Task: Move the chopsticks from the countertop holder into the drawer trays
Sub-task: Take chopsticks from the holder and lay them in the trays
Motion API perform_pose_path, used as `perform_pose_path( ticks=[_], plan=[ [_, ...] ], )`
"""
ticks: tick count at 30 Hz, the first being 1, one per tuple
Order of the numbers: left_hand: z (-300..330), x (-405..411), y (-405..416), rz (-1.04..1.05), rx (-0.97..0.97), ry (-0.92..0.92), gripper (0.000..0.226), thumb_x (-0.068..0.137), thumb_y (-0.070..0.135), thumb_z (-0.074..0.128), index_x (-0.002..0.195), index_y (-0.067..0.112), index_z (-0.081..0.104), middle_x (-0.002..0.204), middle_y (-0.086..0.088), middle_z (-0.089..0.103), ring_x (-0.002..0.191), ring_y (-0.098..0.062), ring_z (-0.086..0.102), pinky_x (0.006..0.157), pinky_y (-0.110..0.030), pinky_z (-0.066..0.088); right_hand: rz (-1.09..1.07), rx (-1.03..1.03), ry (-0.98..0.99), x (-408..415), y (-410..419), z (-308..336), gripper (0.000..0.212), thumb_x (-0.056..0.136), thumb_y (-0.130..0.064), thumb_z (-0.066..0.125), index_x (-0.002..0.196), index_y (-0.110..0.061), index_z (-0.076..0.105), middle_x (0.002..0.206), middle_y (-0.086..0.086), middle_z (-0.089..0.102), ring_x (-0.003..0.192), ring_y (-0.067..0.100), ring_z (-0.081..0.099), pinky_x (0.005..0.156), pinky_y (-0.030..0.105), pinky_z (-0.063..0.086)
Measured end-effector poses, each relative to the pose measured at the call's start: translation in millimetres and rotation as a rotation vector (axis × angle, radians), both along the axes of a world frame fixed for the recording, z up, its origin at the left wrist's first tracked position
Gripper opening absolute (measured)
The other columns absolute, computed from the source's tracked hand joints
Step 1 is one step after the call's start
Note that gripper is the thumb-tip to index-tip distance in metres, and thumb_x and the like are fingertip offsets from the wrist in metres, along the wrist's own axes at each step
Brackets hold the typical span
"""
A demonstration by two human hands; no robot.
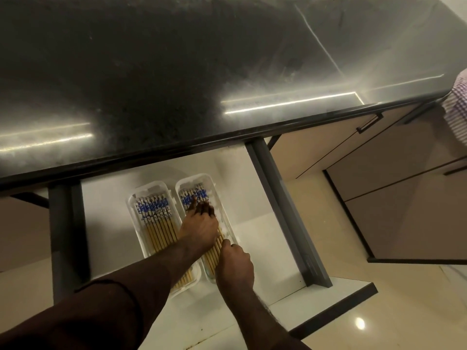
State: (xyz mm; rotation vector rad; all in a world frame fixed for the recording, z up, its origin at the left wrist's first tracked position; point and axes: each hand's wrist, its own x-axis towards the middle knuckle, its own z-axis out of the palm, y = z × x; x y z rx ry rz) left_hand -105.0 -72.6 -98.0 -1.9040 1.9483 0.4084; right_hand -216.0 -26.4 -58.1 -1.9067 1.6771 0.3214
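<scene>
Taking the open white drawer [255,210] under the dark polished stone bench [177,84] as the landmark: in its left half lies a clear plastic tray [134,223] filled with a tidy row of bamboo chopsticks with blue-and-white patterned tops [154,218], all pointing the same way, probably so that they pack flat. Just right of it, near the drawer's middle, a second clear tray [228,224] holds more of the same chopsticks [192,194]. The left hand [199,228] lies over them, fingers [206,210] spread and pressing down, apparently to level them. The right hand [235,263], at that tray's near end, seems to pinch the plain tips [214,251], likely squaring the bundle. No countertop holder is in view.
</scene>
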Motion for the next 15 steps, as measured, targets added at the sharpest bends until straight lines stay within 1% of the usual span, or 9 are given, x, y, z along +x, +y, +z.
perform_pose_path(
  ticks=[2,5,7,12,15],
  plan=[
    [0.6,-0.5,0.5,0.0,-0.009,0.007,0.068,0.098,0.047,0.039,0.148,0.003,0.027,0.152,-0.017,0.036,0.144,-0.031,0.027,0.119,-0.05,-0.01,-0.014,0.007,-0.003,-0.9,0.3,0.4,0.052,0.094,-0.04,0.06,0.138,-0.019,0.046,0.13,0.001,0.061,0.111,0.019,0.064,0.095,0.032,0.051],
    [1.7,0.2,1.5,-0.003,-0.005,0.002,0.07,0.099,0.048,0.036,0.15,0.003,0.02,0.158,-0.017,0.023,0.148,-0.032,0.016,0.119,-0.049,-0.011,-0.039,0.015,-0.016,-1.9,-1.3,2.4,0.053,0.093,-0.041,0.06,0.139,-0.019,0.045,0.132,0.002,0.06,0.113,0.02,0.063,0.097,0.033,0.05],
    [2.9,-0.2,3.1,0.001,-0.015,0.01,0.071,0.099,0.048,0.036,0.15,0.003,0.017,0.159,-0.017,0.02,0.149,-0.031,0.013,0.117,-0.048,-0.012,-0.059,0.016,-0.034,-3.2,-2.8,5.0,0.053,0.092,-0.041,0.061,0.138,-0.018,0.047,0.131,0.002,0.061,0.112,0.021,0.064,0.097,0.034,0.051],
    [10.7,-1.8,8.8,0.003,-0.07,0.056,0.069,0.099,0.043,0.035,0.151,0.003,0.014,0.16,-0.019,0.012,0.149,-0.032,0.006,0.114,-0.046,-0.013,-0.113,-0.005,-0.068,-4.8,-8.2,11.2,0.042,0.092,-0.03,0.063,0.13,-0.018,0.052,0.123,0.004,0.065,0.104,0.022,0.066,0.091,0.035,0.056],
    [19.3,-1.9,12.5,0.005,-0.101,0.088,0.068,0.099,0.04,0.034,0.152,0.003,0.012,0.16,-0.018,0.013,0.15,-0.031,0.006,0.116,-0.045,-0.012,-0.148,-0.013,-0.107,-6.7,-10.3,18.4,0.04,0.093,-0.027,0.06,0.131,-0.018,0.053,0.123,0.005,0.065,0.104,0.024,0.066,0.091,0.037,0.056]
  ],
)
